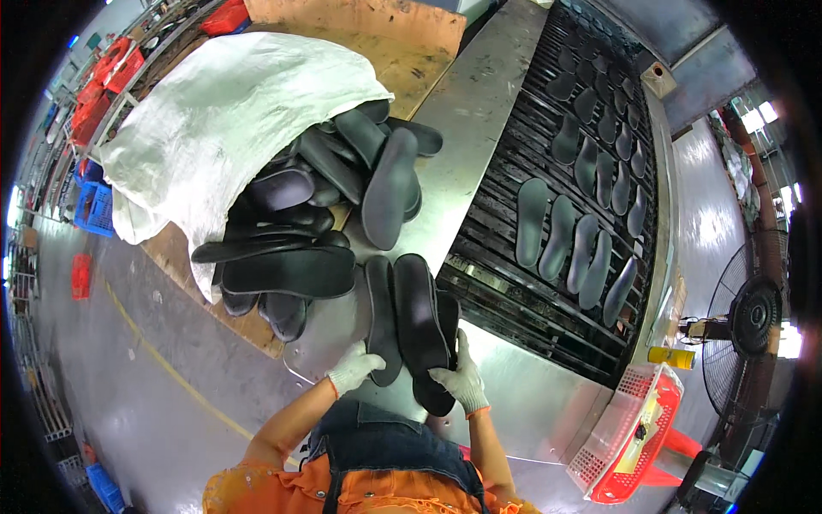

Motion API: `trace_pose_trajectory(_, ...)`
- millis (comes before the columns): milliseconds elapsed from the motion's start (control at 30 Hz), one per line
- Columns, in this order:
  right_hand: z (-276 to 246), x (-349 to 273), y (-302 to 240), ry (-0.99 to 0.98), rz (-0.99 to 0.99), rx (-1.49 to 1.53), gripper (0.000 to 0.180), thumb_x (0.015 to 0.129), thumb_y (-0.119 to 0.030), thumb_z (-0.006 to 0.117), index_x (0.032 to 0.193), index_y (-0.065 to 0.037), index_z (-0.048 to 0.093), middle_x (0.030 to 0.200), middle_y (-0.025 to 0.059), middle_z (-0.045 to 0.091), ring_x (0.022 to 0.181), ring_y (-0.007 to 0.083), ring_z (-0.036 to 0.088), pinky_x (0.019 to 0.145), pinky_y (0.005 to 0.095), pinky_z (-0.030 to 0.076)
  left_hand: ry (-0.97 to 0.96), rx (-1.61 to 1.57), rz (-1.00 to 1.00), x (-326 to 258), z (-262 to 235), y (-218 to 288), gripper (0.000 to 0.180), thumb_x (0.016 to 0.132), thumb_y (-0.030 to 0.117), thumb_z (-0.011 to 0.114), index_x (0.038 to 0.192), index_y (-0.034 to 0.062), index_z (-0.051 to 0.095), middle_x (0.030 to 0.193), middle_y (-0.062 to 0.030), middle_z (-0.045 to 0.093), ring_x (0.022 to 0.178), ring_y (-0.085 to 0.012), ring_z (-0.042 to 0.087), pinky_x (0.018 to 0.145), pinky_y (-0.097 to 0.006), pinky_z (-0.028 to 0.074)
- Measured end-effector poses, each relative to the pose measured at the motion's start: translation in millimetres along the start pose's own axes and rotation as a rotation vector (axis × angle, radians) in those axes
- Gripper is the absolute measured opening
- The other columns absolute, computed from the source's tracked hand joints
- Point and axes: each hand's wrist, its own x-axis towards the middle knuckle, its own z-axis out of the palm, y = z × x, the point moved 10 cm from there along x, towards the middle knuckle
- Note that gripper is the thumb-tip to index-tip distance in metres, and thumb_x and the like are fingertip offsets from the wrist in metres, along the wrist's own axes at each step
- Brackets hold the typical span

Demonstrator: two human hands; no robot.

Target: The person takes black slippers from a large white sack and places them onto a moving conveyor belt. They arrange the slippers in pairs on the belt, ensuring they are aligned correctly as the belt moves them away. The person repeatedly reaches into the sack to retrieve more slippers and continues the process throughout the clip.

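Observation:
Both my hands wear white knit gloves. My left hand (pixel 355 368) is closed on the near end of a single black shoe insole (pixel 382 317), thumb on its upper face. My right hand (pixel 462 379) grips a small bundle of black insoles (pixel 419 313), thumb on top and fingers round the right edge. The single insole and the bundle lie side by side over the metal table (pixel 535 398). Just beyond them, a loose heap of black insoles (pixel 291 272) spills from a white woven sack (pixel 231 103). How many the bundle has is hidden by overlap.
On the right a slatted conveyor (pixel 479 248) carries rows of insoles (pixel 531 223). A red and white plastic basket (pixel 612 445) stands near its front right corner, with a yellow can (pixel 670 357) and a large black fan (pixel 753 313) beyond. Racks with red bins (pixel 107 81) line the left.

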Motion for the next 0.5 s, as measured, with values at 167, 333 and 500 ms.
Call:
trace_pose_trajectory(167,8.3,-11.7,-2.9,0.155,-0.052,-0.144,0.098,0.067,-0.021,0.081,0.152,-0.006,0.037,0.135,0.0257,0.058,0.125,0.039,0.057,0.105,0.0427,0.046,0.036,0.386,-0.023,-28.6,2.8,4.4,0.052,0.082,0.015,0.07,0.131,0.0029,0.057,0.111,-0.0109,0.069,0.103,-0.0248,0.066,0.09,-0.039,0.053)
trace_pose_trajectory(333,12.2,6.5,-5.1,0.18,0.147,-0.202,0.081,0.063,-0.035,0.085,0.131,-0.001,0.058,0.125,0.0279,0.062,0.118,0.0397,0.06,0.099,0.0441,0.049,0.282,0.994,0.149,-39.5,-20.3,69.2,0.066,0.082,0.034,0.072,0.137,0.0044,0.051,0.115,-0.024,0.067,0.11,-0.0427,0.064,0.096,-0.05,0.05)
trace_pose_trajectory(500,9.5,14.5,-7.4,0.253,0.142,-0.282,0.066,0.059,-0.033,0.085,0.113,0.001,0.068,0.099,0.0212,0.066,0.099,0.0392,0.065,0.091,0.0413,0.052,0.295,0.943,0.436,-41.0,-22.6,140.0,0.048,0.084,0.025,0.072,0.126,0.0044,0.063,0.115,-0.018,0.071,0.107,-0.0301,0.069,0.094,-0.04,0.054)
